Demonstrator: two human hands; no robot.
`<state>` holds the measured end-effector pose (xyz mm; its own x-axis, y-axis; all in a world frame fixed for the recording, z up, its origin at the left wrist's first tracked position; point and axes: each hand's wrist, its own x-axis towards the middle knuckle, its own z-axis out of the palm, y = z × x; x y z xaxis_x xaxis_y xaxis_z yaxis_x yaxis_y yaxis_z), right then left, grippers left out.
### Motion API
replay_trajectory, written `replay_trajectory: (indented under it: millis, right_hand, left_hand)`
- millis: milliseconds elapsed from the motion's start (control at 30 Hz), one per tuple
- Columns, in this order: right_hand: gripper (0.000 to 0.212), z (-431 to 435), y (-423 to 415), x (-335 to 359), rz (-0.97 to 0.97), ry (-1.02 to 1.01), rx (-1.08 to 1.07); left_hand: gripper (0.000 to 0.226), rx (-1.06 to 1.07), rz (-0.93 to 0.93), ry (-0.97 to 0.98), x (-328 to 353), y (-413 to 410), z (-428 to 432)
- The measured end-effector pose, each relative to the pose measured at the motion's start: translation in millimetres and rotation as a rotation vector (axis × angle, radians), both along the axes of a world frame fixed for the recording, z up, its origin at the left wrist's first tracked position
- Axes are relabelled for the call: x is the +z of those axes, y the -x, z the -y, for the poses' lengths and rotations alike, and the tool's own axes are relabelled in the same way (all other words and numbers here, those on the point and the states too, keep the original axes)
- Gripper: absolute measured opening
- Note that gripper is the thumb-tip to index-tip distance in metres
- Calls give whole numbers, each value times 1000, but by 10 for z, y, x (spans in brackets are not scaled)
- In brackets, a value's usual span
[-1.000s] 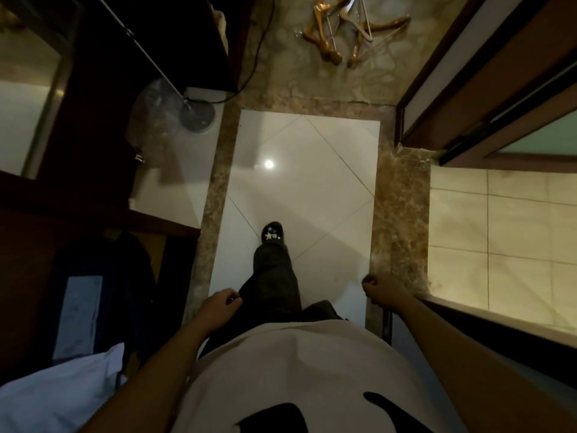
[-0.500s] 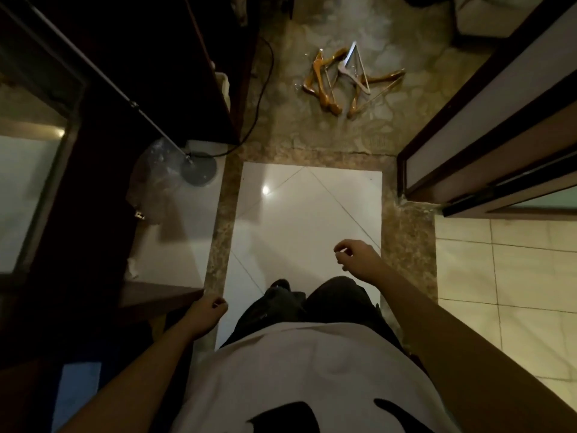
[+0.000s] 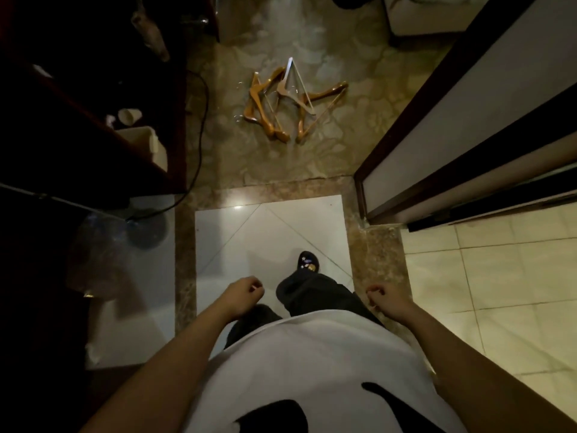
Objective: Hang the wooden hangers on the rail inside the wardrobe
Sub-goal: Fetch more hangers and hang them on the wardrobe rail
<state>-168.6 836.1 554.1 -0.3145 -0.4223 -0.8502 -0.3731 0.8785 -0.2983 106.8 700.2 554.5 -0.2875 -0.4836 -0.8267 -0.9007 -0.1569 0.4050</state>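
Observation:
Several wooden hangers (image 3: pixel 281 104) lie in a loose pile on the marbled floor ahead of me, one paler than the brown ones. My left hand (image 3: pixel 243 293) hangs at my side with curled fingers and nothing in it. My right hand (image 3: pixel 385 298) is likewise loosely closed and holds nothing. Both hands are well short of the hangers, by about a stride or two. A dark wardrobe (image 3: pixel 78 89) stands open on the left; its rail is not visible in the gloom.
A black cable (image 3: pixel 201 126) runs along the floor from a round stand base (image 3: pixel 145 229) by the wardrobe. A dark-framed door (image 3: pixel 452 126) stands at the right. My right foot (image 3: pixel 307 264) is forward on the white tile.
I have walked forward, so the hangers are nearer and lower in view. My arms swung: the right hand dropped back to my side, the left came forward.

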Motion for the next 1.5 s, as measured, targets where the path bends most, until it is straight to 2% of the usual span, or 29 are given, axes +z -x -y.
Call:
replay_trajectory:
  millis: [133,267,367,500,733,967,1233,1500]
  right_hand:
    - [29,440,571,9,-9,-11,-15]
    - [30,1016,915,36,-19,2,21]
    - [19,1558,1024,56,8,28,74]
    - [21,2478,1095,-24,40,60,115]
    - [21,4316,1111,66,100,234,82]
    - [13,5480,1199,181,180,330,-52]
    - [30,5701,1782,-189,141,152,-171]
    - [26,6230,2802,-604,151,-49,-67]
  left_hand:
    - [27,4,-109,37,154,807,632]
    - [30,33,-140,57,257,1127,1216]
    - [25,101,-104,69,223,1041,1633]
    - [11,214,-24,34,96,697,2095]
    - [19,264,140,-69,-130,267,2926]
    - [23,188,108,-19,-89,534,4252]
    - [27,137,30,37,-104,1541,5549]
    - [27,194,-24,-82,-368,2914,6027]
